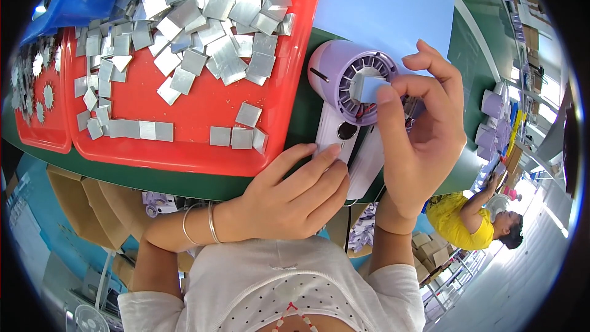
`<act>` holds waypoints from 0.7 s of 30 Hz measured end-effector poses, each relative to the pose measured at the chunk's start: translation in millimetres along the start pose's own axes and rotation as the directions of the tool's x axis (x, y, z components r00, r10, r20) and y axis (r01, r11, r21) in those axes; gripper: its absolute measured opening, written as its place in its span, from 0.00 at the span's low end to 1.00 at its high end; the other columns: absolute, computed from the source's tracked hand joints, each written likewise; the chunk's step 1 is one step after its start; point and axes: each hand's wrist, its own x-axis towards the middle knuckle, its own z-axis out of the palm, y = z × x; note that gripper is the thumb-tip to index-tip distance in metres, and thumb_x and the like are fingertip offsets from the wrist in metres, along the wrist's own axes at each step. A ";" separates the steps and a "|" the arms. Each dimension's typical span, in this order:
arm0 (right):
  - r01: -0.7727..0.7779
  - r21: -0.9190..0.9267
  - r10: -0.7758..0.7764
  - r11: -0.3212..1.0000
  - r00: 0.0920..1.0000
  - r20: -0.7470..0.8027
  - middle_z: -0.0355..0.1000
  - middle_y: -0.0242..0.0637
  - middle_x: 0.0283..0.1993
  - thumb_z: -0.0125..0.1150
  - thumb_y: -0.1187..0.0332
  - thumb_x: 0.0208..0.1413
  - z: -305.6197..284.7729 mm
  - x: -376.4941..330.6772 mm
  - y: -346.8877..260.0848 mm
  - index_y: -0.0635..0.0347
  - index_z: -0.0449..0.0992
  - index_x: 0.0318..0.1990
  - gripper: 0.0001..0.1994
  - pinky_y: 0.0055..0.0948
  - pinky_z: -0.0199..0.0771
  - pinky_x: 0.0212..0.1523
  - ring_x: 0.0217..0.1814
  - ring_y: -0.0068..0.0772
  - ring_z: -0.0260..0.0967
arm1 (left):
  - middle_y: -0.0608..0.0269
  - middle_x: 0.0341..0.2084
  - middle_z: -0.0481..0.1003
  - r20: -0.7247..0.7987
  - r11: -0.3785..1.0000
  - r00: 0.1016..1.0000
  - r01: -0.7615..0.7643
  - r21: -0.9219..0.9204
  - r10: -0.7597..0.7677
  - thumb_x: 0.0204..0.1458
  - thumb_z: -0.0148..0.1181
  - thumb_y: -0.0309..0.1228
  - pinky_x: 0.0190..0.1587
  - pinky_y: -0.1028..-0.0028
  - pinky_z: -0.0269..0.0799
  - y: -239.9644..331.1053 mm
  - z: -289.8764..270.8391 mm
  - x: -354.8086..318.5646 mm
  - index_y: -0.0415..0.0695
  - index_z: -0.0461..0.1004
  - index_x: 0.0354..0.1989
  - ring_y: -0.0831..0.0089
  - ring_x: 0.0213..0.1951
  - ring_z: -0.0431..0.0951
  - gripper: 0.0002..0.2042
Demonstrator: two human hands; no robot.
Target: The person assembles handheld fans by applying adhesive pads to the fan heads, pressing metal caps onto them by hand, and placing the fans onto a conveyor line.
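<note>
A light purple handheld fan [321,74] lies on the green table edge with its round, finned head facing up. Across its pale handle lie the fingers of my left hand [295,193], holding it steady. Thumb and forefinger of my right hand [424,129] pinch a small square metal plate [369,88] over the middle of the fan head. Whether the plate touches the hub is hard to see. A second pale fan handle [367,169] sits alongside, partly hidden under my right hand.
On the left a red tray [184,158] holds many loose silver plates [230,64]. Spiky metal discs [48,94] fill its side compartment, near a blue bin [80,0]. A light blue sheet [387,6] lies beyond the fan. At far right, a person in yellow [461,218] works.
</note>
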 end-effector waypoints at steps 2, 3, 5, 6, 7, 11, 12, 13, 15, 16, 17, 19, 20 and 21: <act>0.006 0.009 -0.006 1.000 1.000 -0.005 0.70 0.42 0.51 0.63 0.82 0.50 0.5 -0.2 0.8 0.66 0.77 0.32 0.03 0.38 0.63 0.61 0.67 0.49 0.64 | 0.63 0.38 0.79 0.002 1.000 1.000 0.000 -0.001 0.000 0.43 0.62 0.28 0.50 0.61 0.76 -0.5 -0.1 -0.5 0.44 0.82 0.34 0.63 0.51 0.78 0.09; 0.005 0.009 -0.005 1.000 1.000 -0.002 0.70 0.42 0.51 0.63 0.82 0.50 1.3 -0.1 0.9 0.66 0.77 0.32 0.03 0.38 0.63 0.61 0.67 0.49 0.64 | 0.63 0.38 0.79 0.002 1.000 1.000 -0.002 -0.001 0.002 0.43 0.62 0.28 0.50 0.61 0.76 -1.2 -0.2 -1.1 0.44 0.82 0.34 0.63 0.51 0.78 0.09; 0.002 0.013 -0.002 1.000 1.000 -0.002 0.70 0.42 0.51 0.63 0.82 0.50 2.5 -0.3 1.3 0.66 0.76 0.31 0.03 0.38 0.62 0.61 0.67 0.49 0.64 | 0.63 0.38 0.79 0.002 1.000 1.000 -0.001 -0.002 0.001 0.43 0.62 0.28 0.50 0.61 0.76 -1.6 -0.4 -2.0 0.44 0.82 0.34 0.63 0.50 0.78 0.09; 0.001 0.012 -0.001 1.000 1.000 -0.002 0.70 0.42 0.51 0.63 0.82 0.50 2.1 -0.2 1.6 0.66 0.76 0.31 0.03 0.38 0.62 0.61 0.67 0.49 0.64 | 0.63 0.38 0.79 0.001 1.000 1.000 -0.003 -0.001 0.003 0.43 0.62 0.28 0.49 0.61 0.76 -1.4 -0.4 -1.6 0.44 0.82 0.34 0.62 0.50 0.78 0.09; 0.012 0.012 -0.012 1.000 1.000 -0.004 0.70 0.42 0.52 0.63 0.82 0.50 1.6 -0.2 2.1 0.66 0.76 0.31 0.03 0.38 0.62 0.62 0.67 0.49 0.64 | 0.63 0.38 0.79 0.000 1.000 1.000 -0.004 -0.001 0.004 0.42 0.62 0.28 0.49 0.61 0.76 -1.2 -0.2 -1.3 0.44 0.82 0.34 0.62 0.50 0.78 0.09; 0.006 0.009 -0.006 1.000 1.000 -0.010 0.70 0.42 0.51 0.63 0.82 0.50 1.8 -1.0 2.3 0.66 0.76 0.31 0.03 0.39 0.62 0.62 0.67 0.49 0.64 | 0.63 0.38 0.79 -0.003 1.000 1.000 -0.003 -0.005 0.003 0.42 0.62 0.28 0.49 0.61 0.77 -1.0 1.4 -1.4 0.44 0.82 0.34 0.63 0.50 0.78 0.09; 0.006 0.009 -0.005 1.000 1.000 -0.011 0.70 0.42 0.51 0.63 0.82 0.50 1.9 -1.0 2.3 0.66 0.76 0.31 0.03 0.39 0.62 0.62 0.67 0.49 0.64 | 0.63 0.38 0.79 -0.004 1.000 1.000 -0.003 -0.004 0.003 0.42 0.62 0.28 0.49 0.61 0.77 -1.0 1.3 -1.4 0.44 0.82 0.34 0.63 0.50 0.78 0.09; 0.019 0.004 -0.018 1.000 1.000 -0.014 0.70 0.42 0.51 0.63 0.82 0.49 2.1 -1.0 2.6 0.66 0.76 0.30 0.03 0.39 0.62 0.62 0.67 0.49 0.65 | 0.63 0.38 0.79 -0.005 1.000 1.000 -0.004 -0.003 0.004 0.42 0.62 0.28 0.49 0.61 0.77 -1.0 1.3 -1.3 0.44 0.82 0.34 0.63 0.50 0.78 0.09; 0.032 -0.001 -0.032 0.999 0.999 -0.017 0.70 0.42 0.51 0.64 0.82 0.49 2.5 -0.6 4.0 0.66 0.76 0.30 0.03 0.39 0.62 0.62 0.67 0.48 0.65 | 0.62 0.38 0.79 -0.006 1.000 1.000 -0.004 -0.005 0.004 0.42 0.62 0.28 0.49 0.61 0.76 -0.9 1.5 -1.1 0.44 0.82 0.34 0.63 0.50 0.78 0.09; 0.063 -0.019 -0.063 0.998 0.998 -0.017 0.70 0.42 0.51 0.64 0.81 0.48 2.7 0.0 5.3 0.65 0.75 0.30 0.04 0.39 0.63 0.61 0.66 0.48 0.65 | 0.62 0.38 0.79 -0.007 1.000 1.000 -0.005 -0.007 0.005 0.42 0.63 0.28 0.49 0.61 0.76 -0.9 1.6 -1.0 0.44 0.82 0.34 0.63 0.50 0.78 0.09; 0.094 -0.036 -0.095 0.995 0.995 -0.017 0.70 0.42 0.50 0.65 0.81 0.48 2.7 0.2 5.8 0.65 0.75 0.30 0.04 0.39 0.63 0.61 0.66 0.48 0.65 | 0.62 0.38 0.79 -0.007 1.000 1.000 -0.005 -0.006 0.005 0.42 0.63 0.28 0.49 0.61 0.76 -1.4 1.8 -0.6 0.44 0.82 0.34 0.63 0.50 0.78 0.09; 0.122 -0.081 -0.123 0.989 0.992 -0.017 0.71 0.42 0.49 0.66 0.80 0.47 3.8 0.4 4.1 0.65 0.75 0.30 0.05 0.40 0.63 0.61 0.64 0.49 0.67 | 0.60 0.37 0.77 -0.027 1.000 0.999 -0.029 0.002 0.029 0.50 0.59 0.29 0.50 0.63 0.76 -3.1 1.2 0.7 0.40 0.78 0.31 0.63 0.51 0.78 0.06; 0.148 -0.125 -0.151 0.981 0.988 -0.016 0.72 0.43 0.48 0.67 0.79 0.46 4.1 0.6 3.0 0.64 0.75 0.30 0.06 0.40 0.64 0.60 0.63 0.49 0.68 | 0.60 0.37 0.77 -0.028 1.000 0.999 -0.030 0.005 0.030 0.50 0.59 0.29 0.50 0.63 0.76 -3.1 0.9 0.7 0.40 0.78 0.31 0.63 0.51 0.78 0.06; 0.151 -0.124 -0.154 0.981 0.988 -0.017 0.72 0.43 0.48 0.67 0.79 0.46 4.1 1.1 1.8 0.64 0.75 0.30 0.06 0.40 0.64 0.60 0.63 0.49 0.68 | 0.60 0.37 0.77 -0.031 1.000 0.999 -0.027 0.005 0.027 0.49 0.59 0.29 0.50 0.63 0.76 -3.3 1.1 0.4 0.40 0.78 0.31 0.63 0.51 0.78 0.06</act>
